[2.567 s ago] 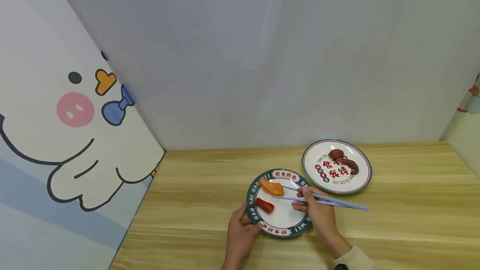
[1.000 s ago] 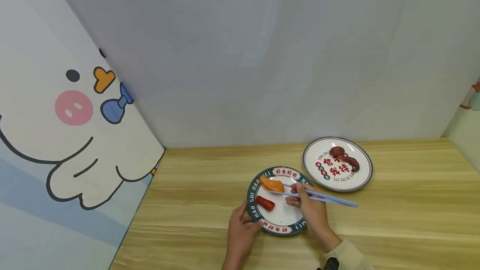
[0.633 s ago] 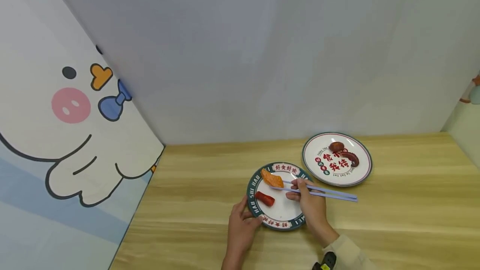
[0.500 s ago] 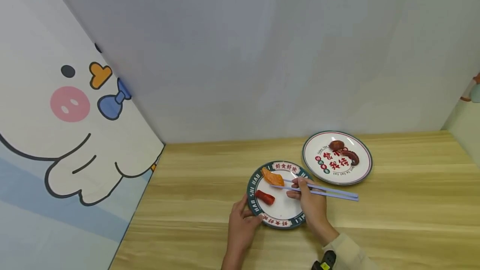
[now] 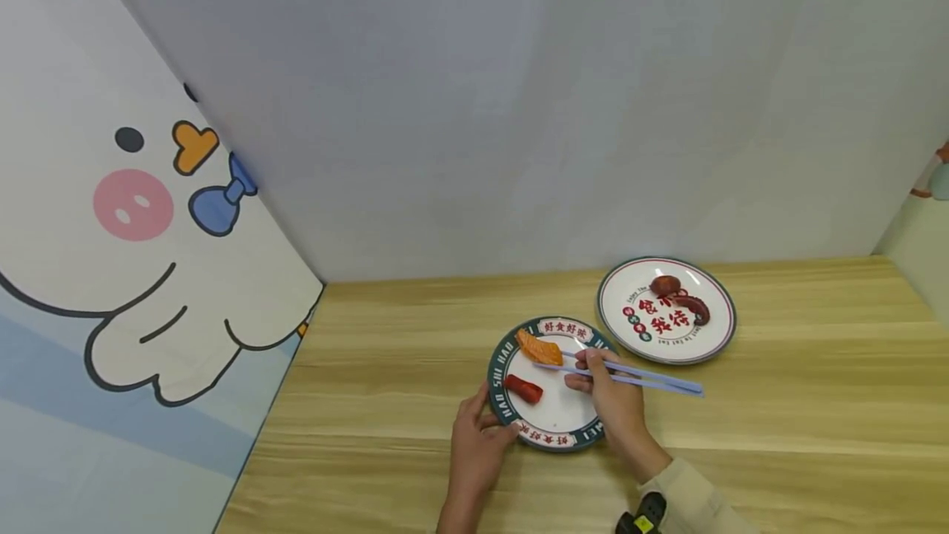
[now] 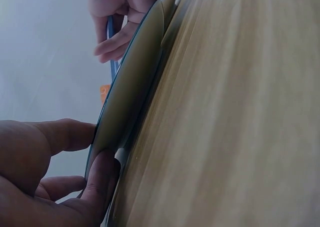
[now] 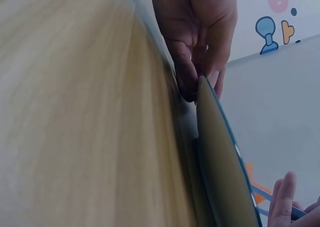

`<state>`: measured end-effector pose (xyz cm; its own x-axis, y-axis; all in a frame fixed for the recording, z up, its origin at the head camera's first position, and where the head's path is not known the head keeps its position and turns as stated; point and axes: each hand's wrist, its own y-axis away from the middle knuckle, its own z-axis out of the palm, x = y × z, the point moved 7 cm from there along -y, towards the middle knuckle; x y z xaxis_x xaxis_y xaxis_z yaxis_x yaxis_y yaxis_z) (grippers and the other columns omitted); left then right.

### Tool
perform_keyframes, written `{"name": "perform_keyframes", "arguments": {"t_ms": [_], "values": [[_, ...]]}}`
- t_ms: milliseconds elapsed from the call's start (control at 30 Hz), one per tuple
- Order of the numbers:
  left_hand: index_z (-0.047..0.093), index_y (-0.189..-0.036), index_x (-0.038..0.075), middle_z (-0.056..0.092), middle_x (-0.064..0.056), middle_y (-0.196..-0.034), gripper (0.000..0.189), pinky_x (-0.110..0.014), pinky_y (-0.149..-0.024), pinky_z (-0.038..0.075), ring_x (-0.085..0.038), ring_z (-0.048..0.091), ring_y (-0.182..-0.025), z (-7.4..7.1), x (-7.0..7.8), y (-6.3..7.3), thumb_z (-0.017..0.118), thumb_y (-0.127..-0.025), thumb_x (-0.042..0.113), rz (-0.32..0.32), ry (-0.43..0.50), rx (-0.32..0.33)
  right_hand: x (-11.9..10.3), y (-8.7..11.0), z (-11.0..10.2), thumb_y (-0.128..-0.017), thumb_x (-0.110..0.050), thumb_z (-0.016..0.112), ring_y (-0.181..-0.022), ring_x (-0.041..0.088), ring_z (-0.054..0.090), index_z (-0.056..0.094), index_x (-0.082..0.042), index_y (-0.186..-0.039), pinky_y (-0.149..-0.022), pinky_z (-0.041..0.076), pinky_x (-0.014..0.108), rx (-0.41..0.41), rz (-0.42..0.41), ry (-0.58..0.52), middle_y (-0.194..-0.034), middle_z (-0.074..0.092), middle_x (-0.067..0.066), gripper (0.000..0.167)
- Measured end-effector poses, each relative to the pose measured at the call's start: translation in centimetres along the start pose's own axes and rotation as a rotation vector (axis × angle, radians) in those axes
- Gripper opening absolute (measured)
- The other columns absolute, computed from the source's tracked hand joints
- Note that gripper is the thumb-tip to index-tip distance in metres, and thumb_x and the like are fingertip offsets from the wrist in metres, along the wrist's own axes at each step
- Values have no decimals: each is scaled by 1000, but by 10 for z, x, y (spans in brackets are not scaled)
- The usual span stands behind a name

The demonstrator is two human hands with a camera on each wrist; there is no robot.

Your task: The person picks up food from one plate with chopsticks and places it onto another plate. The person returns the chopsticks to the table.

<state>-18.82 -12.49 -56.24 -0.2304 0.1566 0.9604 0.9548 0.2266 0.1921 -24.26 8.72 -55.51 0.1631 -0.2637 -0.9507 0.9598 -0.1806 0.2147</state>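
My left hand [image 5: 477,447] grips the near-left rim of a green-rimmed plate [image 5: 565,410]; in the left wrist view a thumb [image 6: 102,179] lies on its underside and fingers reach over the edge. On the plate are an orange salmon slice [image 5: 539,348] with pale stripes and a short red piece of food [image 5: 523,389]. My right hand [image 5: 621,410], over the plate's right side, holds a pair of lilac chopsticks [image 5: 660,381]. Their tips meet the slice's right end, one along its lower edge, the other partly hidden behind it. In the right wrist view, fingers [image 7: 285,197] show beside the chopsticks.
Behind and to the right stands a white plate [image 5: 615,303] with red lettering, bearing a curled octopus tentacle [image 5: 695,309] and a round brown piece [image 5: 665,286]. A grey wall [image 5: 460,147] rises at the wooden table's [image 5: 371,369] back edge; a cartoon-printed panel [image 5: 245,295] borders the left.
My right hand has moved slightly left with the chopsticks, bringing the tips closer in on the salmon slice. The left hand keeps its grip on the plate. The head view has tilted a little.
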Motion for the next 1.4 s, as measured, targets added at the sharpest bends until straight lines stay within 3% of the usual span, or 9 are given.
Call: {"name": "perform_keyframes", "arguments": {"t_ms": [200, 467, 833, 1067, 1400], "values": [[45, -154, -9, 54, -20, -144, 81, -25, -77, 59, -24, 65, -105, -1, 1, 0, 78, -80, -9, 12, 2, 1, 0, 0, 3, -113, -5, 41, -72, 9, 73, 60, 22, -121, -77, 64, 26, 5, -6, -30, -105, 63, 20, 34], [46, -155, -6, 55, -18, -143, 81, -25, -78, 59, -22, 64, -106, -1, -2, -1, 78, -81, -7, -14, -16, 2, -2, 2, -1, -112, -9, 45, -67, 7, 72, 62, 22, -119, -73, 64, 25, 70, -21, -34, -95, 65, 13, 35], [46, -155, -6, 55, -19, -143, 81, -26, -77, 60, -23, 65, -105, -1, 0, -1, 78, -80, -9, -7, -10, 4, -3, 4, -5, -111, -7, 48, -63, 6, 71, 64, 22, -115, -67, 64, 25, 125, -90, -48, -89, 69, 7, 34], [48, -154, -7, 56, -18, -142, 81, -25, -76, 58, -23, 65, -105, 0, 2, -2, 79, -79, -9, 12, -2, 11, -6, 5, -5, -111, -8, 50, -63, 5, 72, 65, 22, -113, -66, 63, 25, 124, -125, -23, -91, 72, 13, 33], [47, -154, -7, 57, -19, -139, 81, -25, -76, 59, -23, 65, -103, 0, 0, 0, 78, -79, -9, 6, -19, 16, -6, 6, -7, -111, -10, 51, -66, 7, 75, 66, 20, -116, -73, 64, 26, 101, -124, 4, -105, 70, 27, 34]]}}
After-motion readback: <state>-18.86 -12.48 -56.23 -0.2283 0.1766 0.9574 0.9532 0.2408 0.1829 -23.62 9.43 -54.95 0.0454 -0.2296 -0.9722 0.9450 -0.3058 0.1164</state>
